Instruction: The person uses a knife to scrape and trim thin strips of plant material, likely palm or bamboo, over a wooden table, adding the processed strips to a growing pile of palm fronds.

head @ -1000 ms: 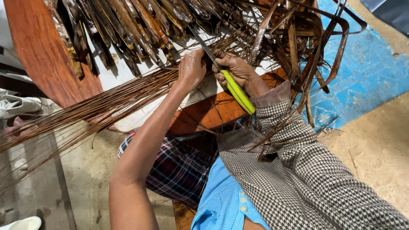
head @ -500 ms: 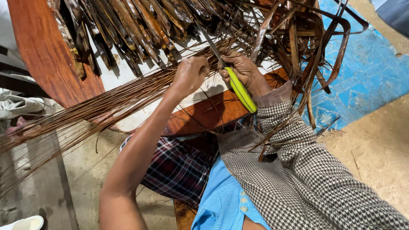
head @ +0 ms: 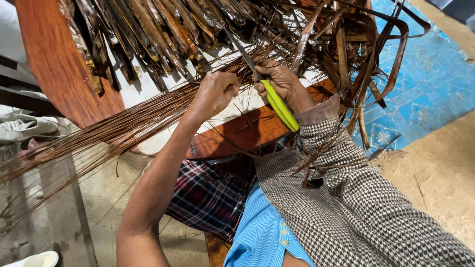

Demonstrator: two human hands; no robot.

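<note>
My left hand [head: 215, 93] is closed around a bundle of thin brown leaf ribs [head: 104, 133] that fans out to the lower left. My right hand [head: 282, 81] grips a knife with a yellow-green handle [head: 279, 105]; its dark blade [head: 242, 49] points up and left into the ribs just beyond my left fist. Dry brown palm leaves [head: 148, 29] lie spread above both hands. The two hands are a few centimetres apart.
A reddish wooden table [head: 54, 64] with a white surface carries the leaves. A wooden bench [head: 242, 133] lies under my hands. Curled leaf strips [head: 376, 64] hang at the right over a blue mat [head: 430, 89]. Sandy floor lies at the lower right; a sandal [head: 24, 128] lies at the left.
My left hand has slid left along the rib bundle, away from the knife hand. The right hand and knife stay in nearly the same place.
</note>
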